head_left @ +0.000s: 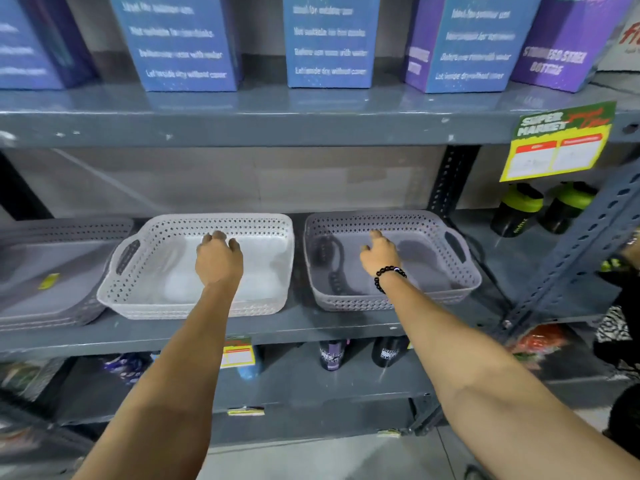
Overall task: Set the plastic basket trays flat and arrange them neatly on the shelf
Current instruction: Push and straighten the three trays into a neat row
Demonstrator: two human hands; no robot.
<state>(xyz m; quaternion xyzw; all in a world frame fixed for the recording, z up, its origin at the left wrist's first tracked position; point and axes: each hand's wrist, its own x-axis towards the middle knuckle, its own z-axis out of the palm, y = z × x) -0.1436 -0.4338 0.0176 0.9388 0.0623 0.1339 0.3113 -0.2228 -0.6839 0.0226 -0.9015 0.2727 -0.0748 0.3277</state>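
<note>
Three stacks of perforated plastic basket trays lie flat on the middle grey shelf (311,327). A white stack (145,271) sits in the centre, a grey stack (433,271) to its right, and another grey stack (52,271) at the far left, partly cut off. My left hand (218,259) reaches into the white tray with its fingers curled downward, holding nothing. My right hand (379,252), with a black bead bracelet on the wrist, reaches into the right grey tray with its fingers bent and slightly spread, also holding nothing.
Blue and purple boxes (329,43) line the shelf above. Black bottles with green lids (516,209) stand right of the trays behind a slanted metal post (568,251). A yellow price tag (557,147) hangs from the upper shelf edge. Bottles stand on the lower shelf.
</note>
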